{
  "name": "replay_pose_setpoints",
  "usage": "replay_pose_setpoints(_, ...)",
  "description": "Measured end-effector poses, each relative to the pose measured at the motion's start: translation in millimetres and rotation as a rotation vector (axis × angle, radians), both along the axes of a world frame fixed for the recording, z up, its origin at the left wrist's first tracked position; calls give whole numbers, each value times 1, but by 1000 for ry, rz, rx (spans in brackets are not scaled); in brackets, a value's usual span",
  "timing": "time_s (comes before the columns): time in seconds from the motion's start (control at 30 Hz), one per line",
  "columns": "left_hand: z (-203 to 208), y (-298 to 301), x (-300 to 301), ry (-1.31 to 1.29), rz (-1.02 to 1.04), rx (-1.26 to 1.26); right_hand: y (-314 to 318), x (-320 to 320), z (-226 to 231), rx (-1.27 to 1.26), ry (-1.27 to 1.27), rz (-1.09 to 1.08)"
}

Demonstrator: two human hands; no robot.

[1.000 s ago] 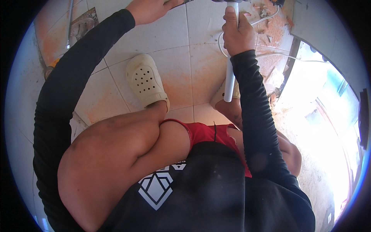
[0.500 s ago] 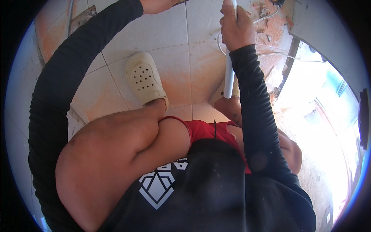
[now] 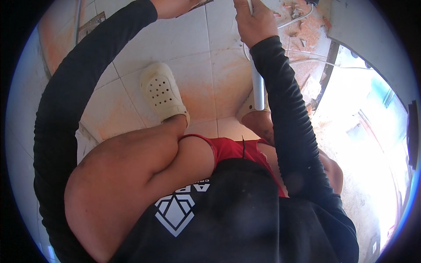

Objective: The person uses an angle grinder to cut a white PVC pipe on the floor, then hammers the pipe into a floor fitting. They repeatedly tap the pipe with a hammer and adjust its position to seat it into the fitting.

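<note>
At the top of the view my right hand [image 3: 256, 23] is closed around a white pipe [image 3: 259, 94]. The pipe's lower end sticks out below my wrist, beside my right shoe, and its upper end passes beyond the top edge. My left hand [image 3: 176, 7] reaches to the upper edge, left of the pipe. Its fingers are mostly cut off there, so what it touches is hidden.
I squat on a tiled floor [image 3: 166, 39] stained with orange dust. Cream clogs [image 3: 162, 94] are on my feet. Broken rubble [image 3: 302, 33] lies at the upper right, crossed by a thin white cable [image 3: 300, 18]. A pale panel [image 3: 372, 30] stands at the right.
My right hand has moved left and slightly up, tilting the pipe. My left hand has shifted a little to the left.
</note>
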State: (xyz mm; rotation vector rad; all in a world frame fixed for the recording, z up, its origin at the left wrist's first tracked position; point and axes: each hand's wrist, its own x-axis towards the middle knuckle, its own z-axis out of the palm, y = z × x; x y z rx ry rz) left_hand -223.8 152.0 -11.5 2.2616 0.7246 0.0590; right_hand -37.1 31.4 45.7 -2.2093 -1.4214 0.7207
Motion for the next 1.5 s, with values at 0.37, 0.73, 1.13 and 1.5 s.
replay_pose_setpoints(0.37, -6, 4, 0, -62, -26, 34, 12, 9, -10, 29, 12, 14)
replay_pose_setpoints(0.73, -6, 3, 2, -62, -17, 83, 14, 7, -10, 46, 40, -125)
replay_pose_setpoints(1.13, -3, 4, 8, -7, -43, 89, 19, 7, -13, -52, -51, 38)
replay_pose_setpoints(1.5, -8, 6, 7, 39, -86, 108, 27, 19, -16, -110, 88, -59)
